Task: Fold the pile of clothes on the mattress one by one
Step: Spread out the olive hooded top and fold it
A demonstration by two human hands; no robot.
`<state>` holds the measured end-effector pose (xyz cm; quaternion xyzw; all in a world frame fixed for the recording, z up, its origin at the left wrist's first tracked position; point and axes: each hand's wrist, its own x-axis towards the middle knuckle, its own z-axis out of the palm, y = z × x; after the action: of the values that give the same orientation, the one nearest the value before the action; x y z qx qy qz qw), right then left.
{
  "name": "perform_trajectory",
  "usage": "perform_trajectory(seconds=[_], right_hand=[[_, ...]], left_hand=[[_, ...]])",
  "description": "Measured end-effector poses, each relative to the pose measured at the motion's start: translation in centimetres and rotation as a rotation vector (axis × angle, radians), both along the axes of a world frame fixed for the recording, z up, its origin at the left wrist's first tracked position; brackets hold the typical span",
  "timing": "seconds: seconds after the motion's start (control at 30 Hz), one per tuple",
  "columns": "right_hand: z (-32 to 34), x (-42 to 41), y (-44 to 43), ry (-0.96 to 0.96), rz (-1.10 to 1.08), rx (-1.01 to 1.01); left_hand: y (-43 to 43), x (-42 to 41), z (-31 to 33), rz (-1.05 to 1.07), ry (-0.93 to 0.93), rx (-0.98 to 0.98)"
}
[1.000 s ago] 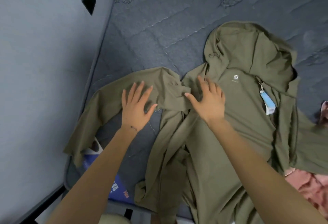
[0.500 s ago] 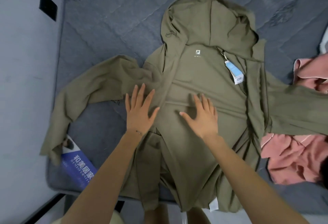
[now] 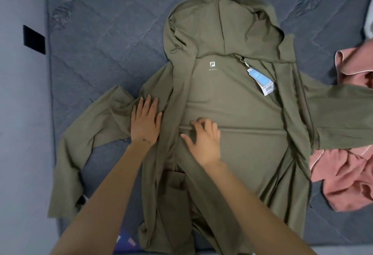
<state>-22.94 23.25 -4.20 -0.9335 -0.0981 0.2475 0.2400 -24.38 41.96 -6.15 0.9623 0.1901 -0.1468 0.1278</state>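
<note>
An olive-green hooded jacket (image 3: pixel 238 113) lies spread open on the grey quilted mattress (image 3: pixel 113 48), hood at the far end, both sleeves stretched out sideways. A blue and white price tag (image 3: pixel 261 82) hangs near its collar. My left hand (image 3: pixel 145 120) rests flat, fingers straight, on the jacket's left front panel by the sleeve. My right hand (image 3: pixel 203 139) lies on the jacket's inner back, its fingertips bent over a crosswise crease in the cloth. A crumpled pink garment (image 3: pixel 347 176) lies at the right, partly under the jacket's right sleeve.
A pale wall (image 3: pixel 20 133) with a black square plate (image 3: pixel 34 39) runs along the mattress's left side. A blue printed label (image 3: pixel 125 243) shows at the mattress's near edge below the jacket. A white item (image 3: pixel 369 26) peeks in at the right edge.
The view has swung right, centring the jacket. My left hand slid left onto the front panel. My right hand's fingers went from flat to bent over a crease.
</note>
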Motion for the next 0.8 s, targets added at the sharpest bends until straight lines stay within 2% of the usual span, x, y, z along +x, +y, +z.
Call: perform_trajectory(seconds=[0.1,0.17,0.33,0.4,0.6,0.8], right_hand=[[-0.4,0.6,2.8,0.056,-0.076,0.063],[-0.8,0.9,4.4,0.105,-0.16,0.126],[-1.1,1.1,6.8,0.246,-0.389,0.33],[-0.9,1.2,6.4,0.2,-0.522,0.374],[-1.0,4.6,1.6,-0.022,-0.892,0.375],[-1.6,4.7,-1.2,0.134,-0.902,0.402]], left_hand=[[2.1,-0.7,-0.4,-0.019,0.027,0.046],[2.8,-0.7,-0.4,-0.011,-0.018,0.037],[3.8,0.0,-0.4,0.169,-0.165,0.006],[4.7,0.2,-0.7,0.224,-0.142,-0.019],[6.1,0.6,-1.0,0.157,-0.118,-0.024],[3.0,2.5,0.6,0.08,-0.21,-0.058]])
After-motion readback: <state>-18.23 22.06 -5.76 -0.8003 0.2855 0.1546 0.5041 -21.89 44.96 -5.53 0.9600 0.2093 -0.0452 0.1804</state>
